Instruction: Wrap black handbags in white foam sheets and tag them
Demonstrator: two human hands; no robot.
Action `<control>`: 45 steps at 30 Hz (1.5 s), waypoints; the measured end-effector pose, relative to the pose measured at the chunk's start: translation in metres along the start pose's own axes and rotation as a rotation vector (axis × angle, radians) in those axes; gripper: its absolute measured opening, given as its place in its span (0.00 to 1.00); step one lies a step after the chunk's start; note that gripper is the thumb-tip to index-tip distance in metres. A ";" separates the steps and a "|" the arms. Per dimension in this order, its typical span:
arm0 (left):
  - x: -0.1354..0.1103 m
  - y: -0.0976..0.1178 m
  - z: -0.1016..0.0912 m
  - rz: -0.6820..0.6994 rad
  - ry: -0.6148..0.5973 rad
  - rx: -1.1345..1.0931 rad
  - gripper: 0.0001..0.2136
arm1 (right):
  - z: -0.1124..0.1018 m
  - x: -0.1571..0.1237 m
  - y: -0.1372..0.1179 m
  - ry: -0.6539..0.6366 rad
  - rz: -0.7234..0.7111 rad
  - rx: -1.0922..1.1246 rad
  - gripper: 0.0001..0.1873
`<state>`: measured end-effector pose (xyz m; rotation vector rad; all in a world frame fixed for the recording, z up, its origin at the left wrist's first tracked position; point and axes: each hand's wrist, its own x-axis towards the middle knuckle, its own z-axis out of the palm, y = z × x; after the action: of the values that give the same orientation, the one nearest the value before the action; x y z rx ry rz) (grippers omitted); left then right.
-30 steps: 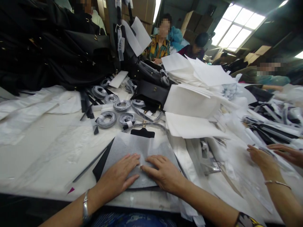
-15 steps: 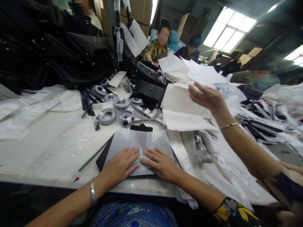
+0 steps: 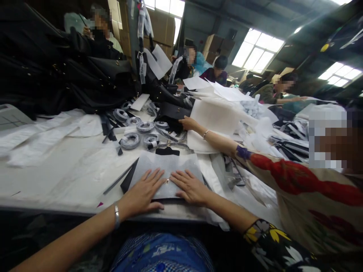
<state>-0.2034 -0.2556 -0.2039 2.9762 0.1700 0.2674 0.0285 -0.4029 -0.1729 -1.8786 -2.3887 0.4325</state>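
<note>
My left hand [image 3: 144,192] and my right hand [image 3: 190,186] lie flat, fingers spread, side by side on a grey tissue sheet [image 3: 167,166] that covers a flat black piece [image 3: 128,181] at the table's near edge. Neither hand holds anything. Just beyond the sheet lies a black strap tab with a gold clasp [image 3: 168,150].
A co-worker in a red patterned sleeve [image 3: 283,173] leans in from the right, their hand [image 3: 187,122] reaching a black bag [image 3: 172,113]. Coiled grey straps [image 3: 130,140] lie behind. White paper stacks [image 3: 215,117] sit right; black bags [image 3: 56,75] pile at left. Other people sit beyond.
My hands stay pressed on the grey sheet. The co-worker has leaned in, and their arm has swung from the paper stack down to the black bag. The view has tilted up.
</note>
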 end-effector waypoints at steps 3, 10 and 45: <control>0.000 -0.002 0.002 -0.008 -0.079 0.042 0.43 | -0.003 -0.001 0.002 -0.058 -0.045 -0.017 0.51; 0.008 0.002 -0.001 -0.006 -0.094 0.087 0.35 | -0.001 0.001 -0.008 -0.075 0.012 -0.096 0.46; -0.060 0.012 0.017 -0.122 0.126 -0.151 0.25 | 0.050 -0.044 -0.012 0.184 -0.044 0.175 0.32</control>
<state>-0.2582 -0.2774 -0.2288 2.7872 0.3296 0.4330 0.0163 -0.4560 -0.2119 -1.7093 -2.1929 0.4296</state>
